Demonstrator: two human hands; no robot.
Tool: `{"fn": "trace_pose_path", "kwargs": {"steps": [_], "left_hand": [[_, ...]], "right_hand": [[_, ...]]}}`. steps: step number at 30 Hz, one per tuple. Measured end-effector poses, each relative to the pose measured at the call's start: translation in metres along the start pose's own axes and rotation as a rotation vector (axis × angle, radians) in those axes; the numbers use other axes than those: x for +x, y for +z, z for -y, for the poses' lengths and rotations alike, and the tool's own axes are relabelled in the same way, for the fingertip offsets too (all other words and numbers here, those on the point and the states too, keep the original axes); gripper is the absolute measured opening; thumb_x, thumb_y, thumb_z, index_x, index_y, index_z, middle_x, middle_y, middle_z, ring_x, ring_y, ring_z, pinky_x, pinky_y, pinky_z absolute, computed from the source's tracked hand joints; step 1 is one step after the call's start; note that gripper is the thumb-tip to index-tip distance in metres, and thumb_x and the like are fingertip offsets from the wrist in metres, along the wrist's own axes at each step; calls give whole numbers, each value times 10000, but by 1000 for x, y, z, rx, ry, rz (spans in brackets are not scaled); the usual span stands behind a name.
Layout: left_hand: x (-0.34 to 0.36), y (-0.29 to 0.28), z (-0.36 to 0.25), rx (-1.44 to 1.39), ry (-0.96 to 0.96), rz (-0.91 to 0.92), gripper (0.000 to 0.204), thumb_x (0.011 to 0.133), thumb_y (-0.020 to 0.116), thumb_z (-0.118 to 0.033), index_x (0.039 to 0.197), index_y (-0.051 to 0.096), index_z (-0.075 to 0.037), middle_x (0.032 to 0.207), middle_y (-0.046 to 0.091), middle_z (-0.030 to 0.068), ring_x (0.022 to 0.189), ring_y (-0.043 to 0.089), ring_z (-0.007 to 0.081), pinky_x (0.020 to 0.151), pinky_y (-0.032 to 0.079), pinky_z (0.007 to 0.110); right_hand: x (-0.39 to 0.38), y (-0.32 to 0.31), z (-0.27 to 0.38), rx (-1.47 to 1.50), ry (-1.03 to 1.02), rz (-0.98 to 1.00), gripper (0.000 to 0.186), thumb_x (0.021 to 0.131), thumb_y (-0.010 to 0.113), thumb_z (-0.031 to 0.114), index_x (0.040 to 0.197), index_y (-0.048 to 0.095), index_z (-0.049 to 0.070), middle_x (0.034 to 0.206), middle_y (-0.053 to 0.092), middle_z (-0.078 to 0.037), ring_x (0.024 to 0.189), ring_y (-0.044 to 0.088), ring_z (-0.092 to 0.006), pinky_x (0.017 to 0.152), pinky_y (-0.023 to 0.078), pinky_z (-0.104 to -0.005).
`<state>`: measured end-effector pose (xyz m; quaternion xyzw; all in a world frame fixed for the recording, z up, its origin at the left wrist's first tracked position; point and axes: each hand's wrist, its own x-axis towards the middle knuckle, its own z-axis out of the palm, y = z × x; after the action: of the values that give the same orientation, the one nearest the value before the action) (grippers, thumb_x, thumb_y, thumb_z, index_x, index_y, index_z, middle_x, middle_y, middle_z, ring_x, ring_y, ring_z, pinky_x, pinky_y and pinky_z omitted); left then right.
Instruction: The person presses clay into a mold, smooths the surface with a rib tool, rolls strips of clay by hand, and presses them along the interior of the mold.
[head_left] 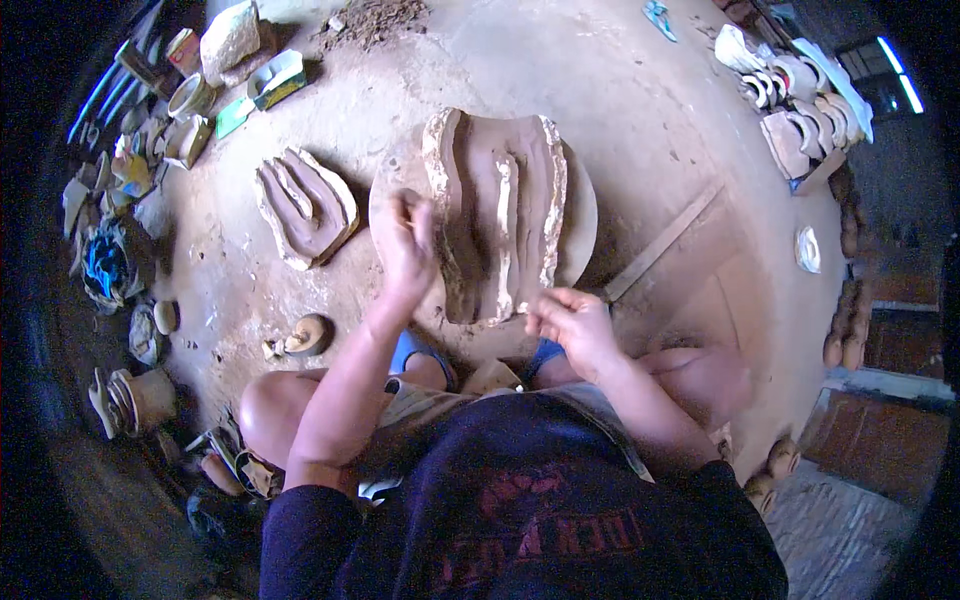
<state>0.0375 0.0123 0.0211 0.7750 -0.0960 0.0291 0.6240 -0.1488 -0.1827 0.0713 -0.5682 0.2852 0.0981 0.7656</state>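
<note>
Nearest us, our right hand [572, 322] pinches a small bit of clay just below the clay-filled mould [497, 215]. Our left hand [405, 243], fingers curled, presses its left edge. We should apply firm, even pressure, steadying the mould.

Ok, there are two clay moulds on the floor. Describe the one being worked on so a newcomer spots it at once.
Start at the dusty round floor and find the flat disc in front of the person's knees. The large ribbed clay mould lies on that disc, between the left hand and right hand. The smaller mould to its left lies on bare floor, untouched.
</note>
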Motion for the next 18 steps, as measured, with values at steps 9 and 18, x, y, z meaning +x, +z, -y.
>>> {"fn": "trace_pose_path", "kwargs": {"steps": [9, 18], "left_hand": [[-80, 46, -68, 156, 545, 537, 692, 962, 593, -337, 1479, 377, 69, 1554, 354, 315, 1454, 331, 509, 1203, 270, 567], [0, 5, 37, 836, 318, 31, 829, 917, 755, -344, 1504, 369, 95, 1382, 522, 334, 1263, 502, 480, 1078, 383, 554]], "right_hand": [[-7, -1, 24, 667, 112, 8, 316, 1072, 565, 321, 1244, 641, 67, 1131, 697, -79, 999, 659, -190, 865, 548, -374], [-63, -133, 81, 342, -451, -398, 253, 994, 683, 154, 1174, 675, -25, 976, 707, -71, 819, 651, -138, 682, 514, -274]]}}
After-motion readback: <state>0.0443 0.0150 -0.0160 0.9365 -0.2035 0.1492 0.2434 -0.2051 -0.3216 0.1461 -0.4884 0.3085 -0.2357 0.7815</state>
